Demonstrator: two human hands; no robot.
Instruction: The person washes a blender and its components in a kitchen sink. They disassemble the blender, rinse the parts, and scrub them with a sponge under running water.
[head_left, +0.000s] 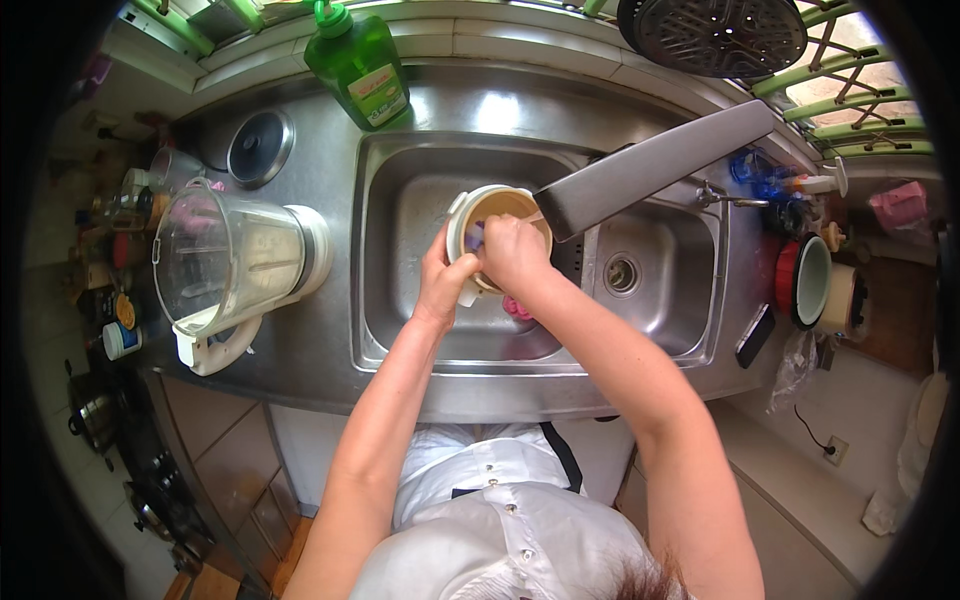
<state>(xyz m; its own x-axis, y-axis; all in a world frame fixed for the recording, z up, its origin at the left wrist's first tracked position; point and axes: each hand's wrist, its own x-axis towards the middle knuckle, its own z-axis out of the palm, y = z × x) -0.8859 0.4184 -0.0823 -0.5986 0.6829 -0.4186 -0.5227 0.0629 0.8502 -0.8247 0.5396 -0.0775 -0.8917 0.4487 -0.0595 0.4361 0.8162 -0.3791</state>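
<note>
Over the larger basin of the steel sink (480, 349), my left hand (442, 274) grips the side of a round cream container (491, 196) with a white rim and side tabs. My right hand (514, 251) reaches into its mouth, fingers curled. A purple and white item (475, 236) shows beside those fingers, mostly hidden; it seems to be pressed to the inner wall. Below the container, a pink item (517, 307) lies in the basin, partly covered by my right forearm.
A long grey faucet (652, 169) slants over the basin, close to my right hand. Left of the sink a clear blender jug (232, 262) lies on its side. Behind stand a green pump bottle (360, 75) and a round lid (260, 148). A phone (754, 336) rests at the right edge.
</note>
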